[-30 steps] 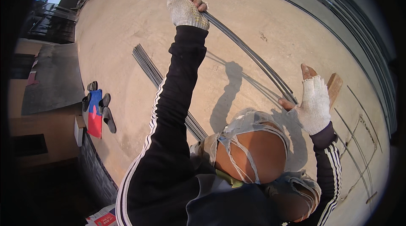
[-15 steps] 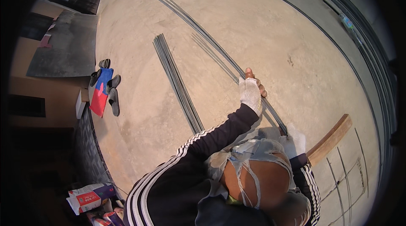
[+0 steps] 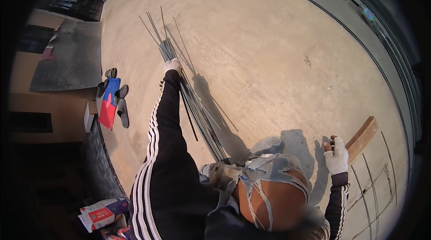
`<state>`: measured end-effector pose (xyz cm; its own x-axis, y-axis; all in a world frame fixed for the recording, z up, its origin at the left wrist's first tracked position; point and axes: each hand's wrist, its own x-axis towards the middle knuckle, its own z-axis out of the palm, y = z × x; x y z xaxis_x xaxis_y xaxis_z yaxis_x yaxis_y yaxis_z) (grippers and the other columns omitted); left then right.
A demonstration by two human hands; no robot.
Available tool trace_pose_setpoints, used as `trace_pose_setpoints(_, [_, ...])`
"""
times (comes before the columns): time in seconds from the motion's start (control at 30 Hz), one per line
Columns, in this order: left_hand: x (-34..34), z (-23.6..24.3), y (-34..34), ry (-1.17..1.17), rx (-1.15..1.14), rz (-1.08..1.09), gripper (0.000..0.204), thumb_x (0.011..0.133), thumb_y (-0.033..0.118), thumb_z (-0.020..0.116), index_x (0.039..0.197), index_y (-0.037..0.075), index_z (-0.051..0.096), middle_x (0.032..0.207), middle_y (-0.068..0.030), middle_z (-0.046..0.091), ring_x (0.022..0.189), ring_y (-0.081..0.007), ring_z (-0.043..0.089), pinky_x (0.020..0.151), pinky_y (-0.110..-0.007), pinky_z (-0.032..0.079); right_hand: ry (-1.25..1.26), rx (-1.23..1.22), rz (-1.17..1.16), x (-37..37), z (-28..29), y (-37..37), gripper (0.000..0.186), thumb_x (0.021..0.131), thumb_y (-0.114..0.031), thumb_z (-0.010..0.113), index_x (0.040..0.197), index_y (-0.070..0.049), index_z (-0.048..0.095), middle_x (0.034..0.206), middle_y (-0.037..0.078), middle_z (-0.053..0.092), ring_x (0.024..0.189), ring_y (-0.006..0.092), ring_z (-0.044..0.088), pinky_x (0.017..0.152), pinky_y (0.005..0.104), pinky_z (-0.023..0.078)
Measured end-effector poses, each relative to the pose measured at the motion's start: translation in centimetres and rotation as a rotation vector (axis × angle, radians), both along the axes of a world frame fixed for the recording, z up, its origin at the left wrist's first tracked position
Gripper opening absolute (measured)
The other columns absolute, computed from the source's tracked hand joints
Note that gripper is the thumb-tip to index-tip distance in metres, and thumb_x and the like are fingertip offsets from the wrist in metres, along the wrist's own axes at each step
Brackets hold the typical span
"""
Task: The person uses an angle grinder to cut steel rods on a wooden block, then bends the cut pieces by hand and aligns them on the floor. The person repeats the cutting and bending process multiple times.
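Had left hand (image 3: pixel 173 66) on rods (image 3: pixel 204 123), far left, likely stacking; couldn't tell grip. Held right hand (image 3: pixel 336 157) half-curled, empty. Probably needed aligning.

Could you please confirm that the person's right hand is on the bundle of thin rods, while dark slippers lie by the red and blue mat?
Not quite: the head view shows that it is the left hand that is on the bundle of thin rods, while dark slippers lie by the red and blue mat.
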<state>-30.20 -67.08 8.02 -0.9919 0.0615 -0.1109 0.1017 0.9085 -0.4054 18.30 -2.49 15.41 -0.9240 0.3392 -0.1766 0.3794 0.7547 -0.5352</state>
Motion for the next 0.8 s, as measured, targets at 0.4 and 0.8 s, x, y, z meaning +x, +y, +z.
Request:
trace_pose_setpoints(0.4, [20.9, -6.3, -5.5, 0.305, 0.414, 0.765, 0.039, 0.1, 0.034, 0.059, 0.107, -0.003, 0.066, 0.099, -0.0318, 0.072, 0.101, -0.0486, 0.071, 0.084, -0.055, 0.056, -0.134, 0.076, -0.111, 12.3, -4.2, 4.7, 0.02, 0.097, -0.016, 0.068, 0.099, 0.001, 0.058, 0.09, 0.024, 0.065, 0.086, 0.0453, 0.065, 0.072, 0.046, 0.051])
trace_pose_setpoints(0.8, [34.0, -5.2, -1.4, 0.002, 0.353, 0.74, 0.045, 0.106, 0.043, 0.055, 0.116, -0.001, 0.055, 0.103, -0.0306, 0.07, 0.099, -0.0502, 0.067, 0.081, -0.054, 0.051, -0.37, 0.115, -0.283, 15.0, -1.2, 5.3, 0.032, 0.089, -0.021, 0.072, 0.114, -0.004, 0.063, 0.103, 0.026, 0.07, 0.094, 0.0458, 0.069, 0.078, 0.0529, 0.054])
